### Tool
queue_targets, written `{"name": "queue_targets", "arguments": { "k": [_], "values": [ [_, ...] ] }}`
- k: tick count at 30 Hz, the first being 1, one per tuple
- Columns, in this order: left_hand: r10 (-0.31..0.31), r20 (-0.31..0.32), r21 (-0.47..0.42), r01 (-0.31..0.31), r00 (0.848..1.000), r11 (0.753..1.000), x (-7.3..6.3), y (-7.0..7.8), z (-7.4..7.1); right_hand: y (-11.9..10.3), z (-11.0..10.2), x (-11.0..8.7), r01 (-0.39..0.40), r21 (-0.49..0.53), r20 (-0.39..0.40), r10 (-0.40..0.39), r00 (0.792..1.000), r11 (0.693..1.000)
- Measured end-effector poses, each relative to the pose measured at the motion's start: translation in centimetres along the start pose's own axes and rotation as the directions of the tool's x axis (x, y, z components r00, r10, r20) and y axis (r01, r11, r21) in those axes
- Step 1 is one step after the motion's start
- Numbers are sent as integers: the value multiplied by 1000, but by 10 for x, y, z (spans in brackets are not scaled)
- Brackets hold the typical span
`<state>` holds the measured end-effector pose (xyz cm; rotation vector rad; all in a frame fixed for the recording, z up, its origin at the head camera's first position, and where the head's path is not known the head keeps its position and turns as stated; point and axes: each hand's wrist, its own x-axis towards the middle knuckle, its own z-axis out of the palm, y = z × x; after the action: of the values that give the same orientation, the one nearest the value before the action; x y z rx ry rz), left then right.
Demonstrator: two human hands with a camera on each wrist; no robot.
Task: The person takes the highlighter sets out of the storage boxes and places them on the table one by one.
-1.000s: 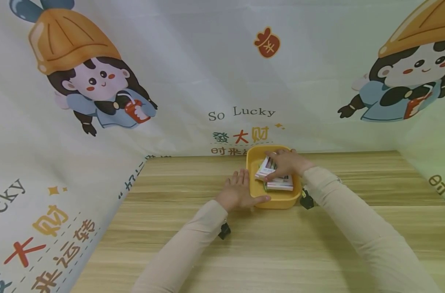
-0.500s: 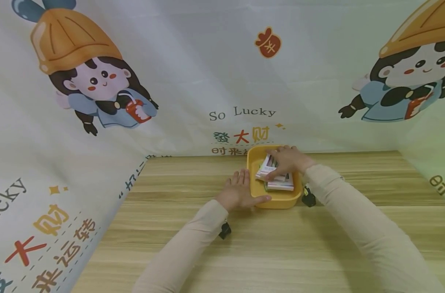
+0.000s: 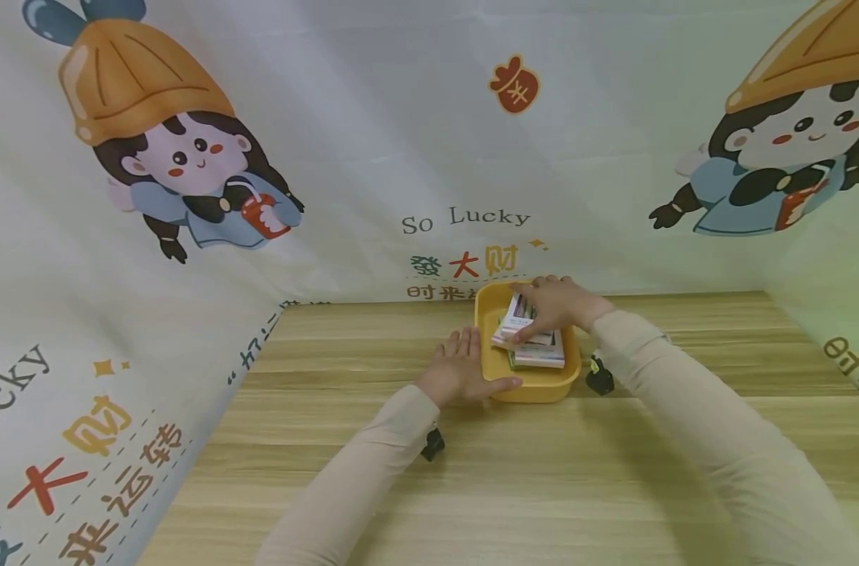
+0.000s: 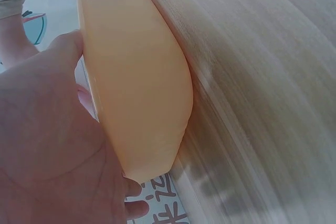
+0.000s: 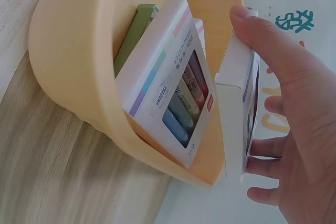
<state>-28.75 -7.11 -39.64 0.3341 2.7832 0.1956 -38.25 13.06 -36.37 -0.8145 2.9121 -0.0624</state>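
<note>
A yellow plastic tray stands on the table near the back wall. My left hand rests against its left side with straight fingers, the thumb reaching over the near rim. Over the tray, my right hand holds a white highlighter box by its edges, the thumb on one end and the fingers at the far side. Inside the tray lies another white highlighter box, its window showing several coloured highlighters. A green box is partly hidden beneath it.
The wood-grain table extends to both sides and in front of the tray. A printed cloth hangs behind and along the sides. Small black pieces hang at both wrists.
My right wrist has shifted slightly to the right, the hand still on the upper highlighter box. The left hand and the tray look the same.
</note>
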Motion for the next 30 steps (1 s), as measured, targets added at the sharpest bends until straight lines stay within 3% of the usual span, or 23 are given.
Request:
{"name": "queue_targets", "arguments": {
  "k": [30],
  "values": [
    [-11,24,19,10,1000,1000,1,0,-1,-5,-16,-22,82,-20,-10,-82,997,996]
  ]
}}
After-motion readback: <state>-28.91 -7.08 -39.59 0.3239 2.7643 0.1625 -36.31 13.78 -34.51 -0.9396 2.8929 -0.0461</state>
